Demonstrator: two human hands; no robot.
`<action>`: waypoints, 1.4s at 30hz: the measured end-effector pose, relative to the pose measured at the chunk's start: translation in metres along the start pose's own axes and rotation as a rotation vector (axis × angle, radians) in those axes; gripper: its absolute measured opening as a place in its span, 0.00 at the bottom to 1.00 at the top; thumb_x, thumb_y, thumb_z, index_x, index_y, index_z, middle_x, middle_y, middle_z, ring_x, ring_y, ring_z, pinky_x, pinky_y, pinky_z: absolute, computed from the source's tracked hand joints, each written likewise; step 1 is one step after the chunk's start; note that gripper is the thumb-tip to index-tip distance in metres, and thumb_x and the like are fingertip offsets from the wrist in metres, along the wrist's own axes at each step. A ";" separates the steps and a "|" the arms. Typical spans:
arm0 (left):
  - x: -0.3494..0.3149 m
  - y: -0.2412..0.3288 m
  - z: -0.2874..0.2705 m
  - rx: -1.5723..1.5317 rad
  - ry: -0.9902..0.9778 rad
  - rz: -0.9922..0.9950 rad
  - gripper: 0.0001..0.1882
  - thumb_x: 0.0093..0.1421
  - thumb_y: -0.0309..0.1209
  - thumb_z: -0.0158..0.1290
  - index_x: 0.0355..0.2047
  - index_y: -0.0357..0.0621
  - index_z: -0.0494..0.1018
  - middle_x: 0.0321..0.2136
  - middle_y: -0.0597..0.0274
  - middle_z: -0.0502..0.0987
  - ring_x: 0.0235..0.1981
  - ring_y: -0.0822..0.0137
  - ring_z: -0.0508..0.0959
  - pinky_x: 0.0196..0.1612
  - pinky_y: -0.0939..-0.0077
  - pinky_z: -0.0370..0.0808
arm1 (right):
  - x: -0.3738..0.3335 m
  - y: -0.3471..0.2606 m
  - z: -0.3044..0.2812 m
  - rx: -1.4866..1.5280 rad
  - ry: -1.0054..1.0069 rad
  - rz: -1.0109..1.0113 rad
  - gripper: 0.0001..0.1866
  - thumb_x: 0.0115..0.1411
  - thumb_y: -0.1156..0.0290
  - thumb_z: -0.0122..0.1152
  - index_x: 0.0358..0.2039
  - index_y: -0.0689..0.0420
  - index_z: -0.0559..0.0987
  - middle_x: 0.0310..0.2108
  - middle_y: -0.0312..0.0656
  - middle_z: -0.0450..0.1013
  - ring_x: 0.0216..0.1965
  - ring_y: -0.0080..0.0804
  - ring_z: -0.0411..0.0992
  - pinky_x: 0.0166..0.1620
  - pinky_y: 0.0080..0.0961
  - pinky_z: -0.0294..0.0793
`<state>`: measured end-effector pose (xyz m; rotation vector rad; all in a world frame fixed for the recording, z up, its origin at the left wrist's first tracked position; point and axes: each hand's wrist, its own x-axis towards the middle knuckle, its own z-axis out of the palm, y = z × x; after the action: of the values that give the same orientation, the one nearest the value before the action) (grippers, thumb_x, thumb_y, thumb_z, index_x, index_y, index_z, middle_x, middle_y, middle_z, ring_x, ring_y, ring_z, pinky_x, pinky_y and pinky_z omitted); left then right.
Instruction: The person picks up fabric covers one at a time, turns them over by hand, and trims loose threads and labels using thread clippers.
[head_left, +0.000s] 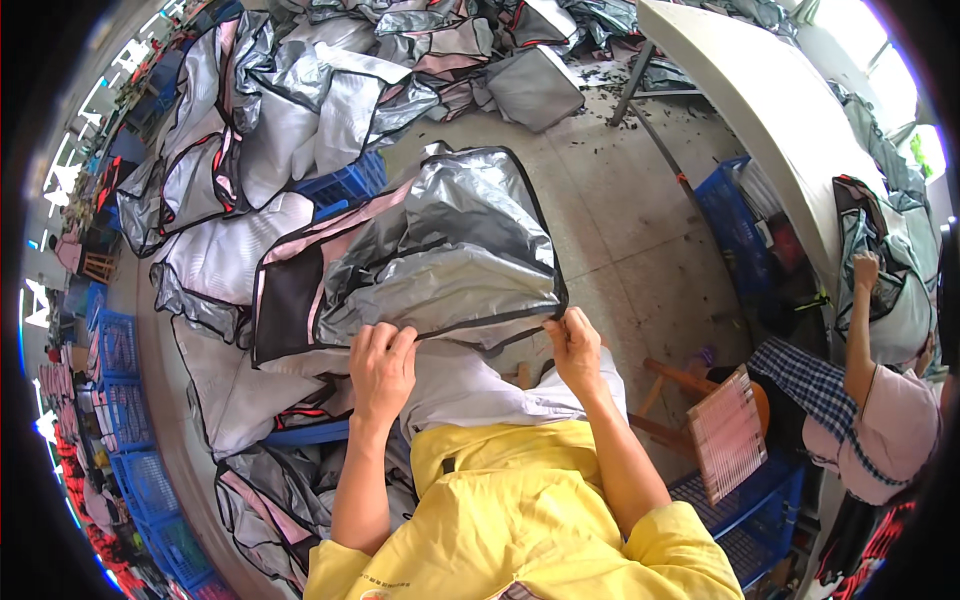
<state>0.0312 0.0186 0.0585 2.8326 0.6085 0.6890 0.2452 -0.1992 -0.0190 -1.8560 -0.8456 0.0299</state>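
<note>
A silver foil-lined bag (470, 215) with black edge binding and pink and dark panels is spread out in front of my lap. My left hand (383, 372) grips its near edge, fingers curled over the black binding. At the bag's near right corner, my right hand (577, 352) pinches the binding between thumb and fingers. The bag's crumpled silver lining faces up, and its dark panel (288, 300) lies to the left. What lies beneath the bag is partly hidden.
Similar silver pieces (270, 120) heap up at left and far. A blue crate (345, 185) stands among them. To the right are a white table (745, 75), a wooden stool (650, 400) and a co-worker (875, 420) handling silver material. Blue baskets (125, 385) line the left.
</note>
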 end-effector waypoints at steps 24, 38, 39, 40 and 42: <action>-0.047 0.028 0.033 -0.120 -0.029 -0.048 0.08 0.57 0.24 0.61 0.37 0.46 0.77 0.30 0.60 0.71 0.34 0.52 0.72 0.39 0.57 0.70 | 0.010 -0.304 -0.096 1.714 0.052 0.045 0.25 0.76 0.57 0.44 0.69 0.53 0.64 0.44 0.52 0.79 0.61 0.55 0.63 0.57 0.59 0.68; -0.064 0.030 0.046 -0.149 0.040 -0.097 0.09 0.54 0.25 0.58 0.37 0.48 0.77 0.29 0.62 0.67 0.33 0.56 0.70 0.38 0.60 0.69 | 0.085 -0.203 -0.030 0.316 -0.225 0.196 0.10 0.73 0.75 0.56 0.43 0.68 0.82 0.34 0.46 0.82 0.31 0.26 0.79 0.35 0.19 0.77; -0.065 0.032 0.045 -0.147 0.050 -0.124 0.09 0.54 0.25 0.58 0.37 0.48 0.77 0.29 0.62 0.67 0.33 0.56 0.70 0.38 0.60 0.69 | 0.098 -0.181 -0.015 0.141 -0.248 0.117 0.07 0.70 0.76 0.60 0.45 0.64 0.83 0.35 0.44 0.82 0.34 0.26 0.79 0.39 0.21 0.78; -0.067 0.033 0.043 -0.136 0.038 -0.129 0.10 0.54 0.26 0.58 0.37 0.48 0.78 0.30 0.62 0.67 0.33 0.57 0.70 0.38 0.61 0.69 | 0.109 -0.171 -0.002 -0.037 -0.376 0.055 0.08 0.68 0.77 0.62 0.45 0.61 0.84 0.38 0.44 0.82 0.36 0.29 0.82 0.42 0.24 0.79; -0.068 0.035 0.044 -0.122 0.029 -0.129 0.12 0.52 0.27 0.58 0.38 0.49 0.78 0.31 0.61 0.67 0.35 0.58 0.70 0.39 0.62 0.69 | 0.121 -0.160 0.025 -0.165 -0.521 -0.119 0.11 0.66 0.71 0.65 0.48 0.59 0.84 0.44 0.45 0.81 0.40 0.44 0.81 0.44 0.32 0.79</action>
<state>0.0087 -0.0444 0.0010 2.6496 0.7208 0.7190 0.2409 -0.0789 0.1440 -1.9787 -1.3487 0.3938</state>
